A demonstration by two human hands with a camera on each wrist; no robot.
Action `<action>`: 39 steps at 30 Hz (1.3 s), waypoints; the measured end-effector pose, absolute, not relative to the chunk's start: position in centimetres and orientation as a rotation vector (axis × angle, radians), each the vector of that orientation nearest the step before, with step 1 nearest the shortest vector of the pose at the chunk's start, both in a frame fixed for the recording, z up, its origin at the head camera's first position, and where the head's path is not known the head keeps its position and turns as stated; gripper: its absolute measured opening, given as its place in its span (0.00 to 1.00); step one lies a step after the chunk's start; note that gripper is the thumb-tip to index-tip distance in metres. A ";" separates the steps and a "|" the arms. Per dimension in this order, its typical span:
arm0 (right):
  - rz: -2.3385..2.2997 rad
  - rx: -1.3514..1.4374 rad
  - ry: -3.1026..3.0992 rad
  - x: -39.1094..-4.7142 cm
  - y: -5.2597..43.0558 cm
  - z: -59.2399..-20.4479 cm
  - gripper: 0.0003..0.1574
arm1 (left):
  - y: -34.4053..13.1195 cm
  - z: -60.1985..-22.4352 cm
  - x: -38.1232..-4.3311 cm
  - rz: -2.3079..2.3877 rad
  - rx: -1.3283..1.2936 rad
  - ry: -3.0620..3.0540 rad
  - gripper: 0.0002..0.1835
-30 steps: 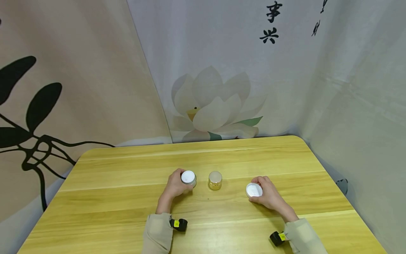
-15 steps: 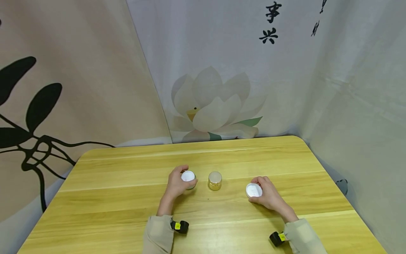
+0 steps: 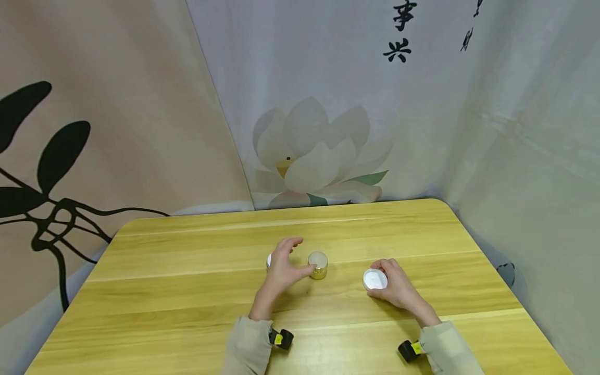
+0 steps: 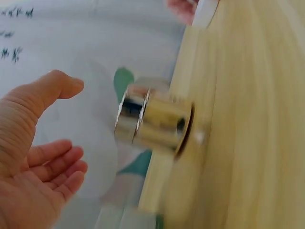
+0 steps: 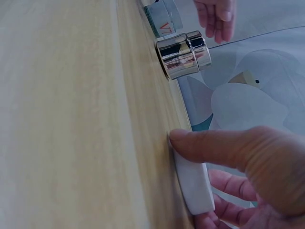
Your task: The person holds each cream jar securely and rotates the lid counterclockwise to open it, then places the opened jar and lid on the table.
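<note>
My left hand [image 3: 283, 268] is spread beside the shiny gold jar [image 3: 318, 265], fingers and thumb apart on its left side. In the left wrist view the gold jar [image 4: 152, 119] stands in front of the hand, with a gap between it and the thumb. Behind the left hand, a jar with a white top [image 3: 269, 260] is mostly hidden; in the right wrist view this jar [image 5: 163, 19] looks pale and see-through with a red mark. Farther right, my right hand [image 3: 396, 285] holds a low white round jar [image 3: 375, 279] between thumb and fingers, close over the table.
The wooden table [image 3: 187, 302] has rounded far corners. Behind it hangs a pale curtain [image 3: 319, 62] printed with a lotus and black characters. A small black camera sits on each wrist [image 3: 283, 339].
My left hand has let go of the white-topped jar and moved right to the gold jar. The right hand stays where it was, holding the low white jar.
</note>
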State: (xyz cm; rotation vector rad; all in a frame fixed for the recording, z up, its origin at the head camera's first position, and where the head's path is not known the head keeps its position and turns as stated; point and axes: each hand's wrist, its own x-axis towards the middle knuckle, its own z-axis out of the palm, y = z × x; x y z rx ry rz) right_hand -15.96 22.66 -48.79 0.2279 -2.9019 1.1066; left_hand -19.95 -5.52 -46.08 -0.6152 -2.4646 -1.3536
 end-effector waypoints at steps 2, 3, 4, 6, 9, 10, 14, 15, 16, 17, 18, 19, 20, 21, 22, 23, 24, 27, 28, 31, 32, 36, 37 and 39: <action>1.107 0.226 -2.901 -16.0 22.7 -48.8 0.34 | -4.6 -46.0 -19.5 -1.343 -0.613 -2.428 0.34; 1.107 0.224 -2.902 -16.0 22.7 -48.8 0.34 | -4.2 -46.0 -19.3 -1.331 -0.602 -2.410 0.35; 1.106 0.222 -2.903 -16.0 22.7 -48.8 0.34 | -3.7 -46.1 -19.1 -1.315 -0.581 -2.393 0.35; 1.104 0.222 -2.906 -16.0 22.7 -48.8 0.34 | -2.8 -46.1 -18.4 -1.320 -0.515 -2.372 0.35; 1.106 0.218 -2.905 -16.1 22.6 -48.7 0.34 | -1.5 -46.1 -17.5 -1.330 -0.388 -2.378 0.34; 1.107 0.218 -2.905 -16.1 22.6 -48.7 0.34 | -1.1 -46.2 -17.2 -1.335 -0.348 -2.387 0.34; 1.107 0.214 -2.909 -16.2 22.6 -48.6 0.34 | -0.1 -46.8 -16.5 -1.324 -0.192 -2.423 0.39; 1.107 0.214 -2.911 -16.2 22.6 -48.6 0.34 | 0.1 -47.0 -16.4 -1.322 -0.158 -2.426 0.40; 1.109 0.213 -2.913 -16.2 22.6 -48.6 0.34 | 0.3 -47.3 -16.3 -1.319 -0.125 -2.428 0.41; 1.108 0.214 -2.912 -16.2 22.6 -48.6 0.34 | 0.5 -47.5 -16.3 -1.318 -0.094 -2.428 0.41; 1.108 0.214 -2.913 -16.2 22.6 -48.6 0.34 | 0.6 -47.8 -16.3 -1.318 -0.068 -2.428 0.42; 1.108 0.211 -2.913 -16.2 22.6 -48.6 0.34 | 0.7 -48.0 -16.3 -1.322 -0.045 -2.430 0.42; 1.105 0.211 -2.912 -16.2 22.6 -48.6 0.34 | 0.9 -48.2 -16.3 -1.326 -0.028 -2.432 0.42; 1.102 0.211 -2.911 -16.3 22.6 -48.6 0.34 | 0.9 -48.4 -16.3 -1.328 -0.014 -2.437 0.41; 1.100 0.213 -2.910 -16.3 22.6 -48.7 0.34 | 1.0 -48.6 -16.4 -1.334 0.001 -2.442 0.41; 1.091 0.219 -2.911 -16.3 22.6 -48.7 0.34 | 1.0 -48.7 -16.4 -1.340 0.013 -2.446 0.41; 1.087 0.218 -2.913 -16.3 22.6 -48.7 0.34 | 1.0 -48.8 -16.5 -1.350 0.026 -2.451 0.41; 1.085 0.220 -2.915 -16.3 22.6 -48.8 0.34 | 0.9 -49.1 -16.8 -1.371 0.063 -2.463 0.39; 1.088 0.221 -2.913 -16.3 22.6 -48.9 0.33 | 0.9 -49.2 -17.0 -1.378 0.077 -2.468 0.39; 1.095 0.222 -2.909 -16.3 22.7 -48.9 0.34 | 0.6 -49.3 -17.3 -1.402 0.102 -2.476 0.35; 1.096 0.224 -2.907 -16.3 22.7 -48.9 0.34 | 0.6 -49.3 -17.3 -1.413 0.107 -2.478 0.34; 1.098 0.229 -2.903 -16.2 22.8 -48.9 0.34 | 0.3 -49.5 -17.6 -1.443 0.106 -2.485 0.30; 1.099 0.229 -2.903 -16.2 22.8 -49.0 0.34 | 0.3 -49.5 -17.6 -1.448 0.105 -2.485 0.30; 1.100 0.228 -2.903 -16.2 22.8 -49.0 0.34 | 0.2 -49.7 -17.8 -1.452 0.092 -2.476 0.29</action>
